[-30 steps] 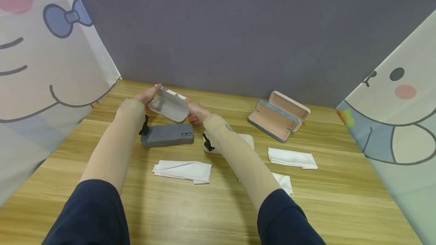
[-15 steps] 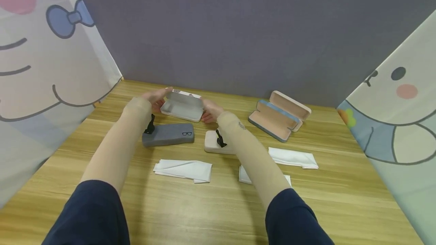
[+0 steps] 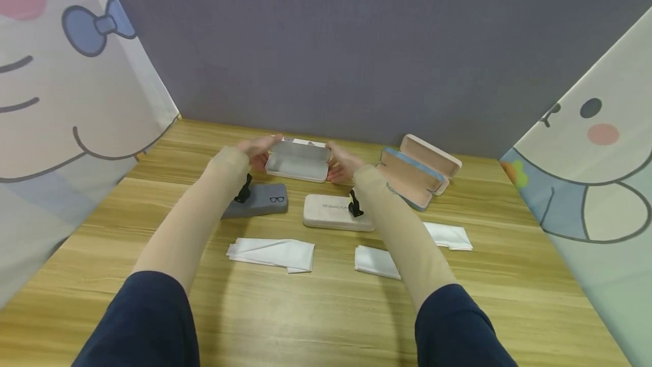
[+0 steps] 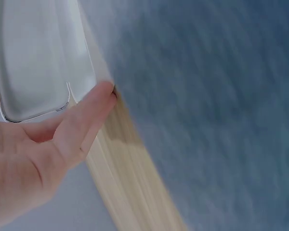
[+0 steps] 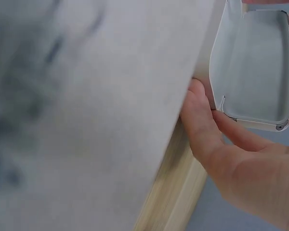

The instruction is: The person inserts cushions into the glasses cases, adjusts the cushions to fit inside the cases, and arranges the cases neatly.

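An open glasses case (image 3: pixel 297 166) with a pale grey lining lies near the table's back edge, its lid tilted up behind. My left hand (image 3: pixel 257 149) grips its left end. In the left wrist view, one finger of that hand (image 4: pixel 53 149) reaches the lid's back corner and a fingertip shows at the front edge. My right hand (image 3: pixel 343 162) holds the other end likewise; in the right wrist view, fingers (image 5: pixel 200 113) touch the lid's rear corner. Nothing lies in the visible part of the lining (image 5: pixel 262 62).
A closed grey case (image 3: pixel 262 198) with a glasses mark and a closed off-white case (image 3: pixel 331 212) lie under the forearms. An open blue-and-pink case (image 3: pixel 407 177) stands at right. Folded white cloths (image 3: pixel 272 254) lie nearer the front. A grey partition (image 3: pixel 326 44) rises behind.
Both hands have slid the open glasses case to the right along the back of the table. It has also turned, so its front edge now runs nearly level.
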The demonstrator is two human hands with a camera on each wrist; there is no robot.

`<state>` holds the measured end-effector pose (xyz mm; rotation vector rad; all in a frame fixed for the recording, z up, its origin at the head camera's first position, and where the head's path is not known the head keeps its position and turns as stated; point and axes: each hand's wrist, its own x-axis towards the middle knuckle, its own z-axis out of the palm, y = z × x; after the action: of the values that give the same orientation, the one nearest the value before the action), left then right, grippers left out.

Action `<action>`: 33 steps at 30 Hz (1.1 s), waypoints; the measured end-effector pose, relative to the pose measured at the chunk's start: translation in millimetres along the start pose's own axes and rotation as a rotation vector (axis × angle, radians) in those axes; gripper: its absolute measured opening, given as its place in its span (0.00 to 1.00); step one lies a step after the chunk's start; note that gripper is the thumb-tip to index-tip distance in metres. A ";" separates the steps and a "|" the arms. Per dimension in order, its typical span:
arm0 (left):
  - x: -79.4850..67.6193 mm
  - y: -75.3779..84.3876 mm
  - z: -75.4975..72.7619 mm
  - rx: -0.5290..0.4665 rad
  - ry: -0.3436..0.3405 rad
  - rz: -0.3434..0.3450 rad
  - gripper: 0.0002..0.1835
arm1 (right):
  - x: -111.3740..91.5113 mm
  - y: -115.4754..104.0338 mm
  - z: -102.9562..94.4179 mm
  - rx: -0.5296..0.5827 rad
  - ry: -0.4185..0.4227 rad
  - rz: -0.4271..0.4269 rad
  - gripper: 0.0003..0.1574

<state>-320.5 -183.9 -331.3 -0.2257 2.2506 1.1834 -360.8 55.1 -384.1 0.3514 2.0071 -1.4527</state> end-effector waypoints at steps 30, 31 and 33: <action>7.2 30.5 53.0 -0.119 -0.027 -0.015 0.41 | -62.8 7.7 -39.7 -0.209 0.044 -0.053 0.51; 7.4 31.0 54.0 -0.128 -0.028 -0.019 0.41 | -63.0 8.6 -40.4 -0.219 0.046 -0.056 0.51; 7.7 31.8 56.0 -0.129 -0.028 -0.016 0.41 | -63.9 10.4 -42.0 -0.230 0.049 -0.060 0.51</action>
<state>-316.3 -119.5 -338.0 -0.2753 2.1464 1.3163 -320.0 106.8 -343.8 0.2321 2.2137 -1.2420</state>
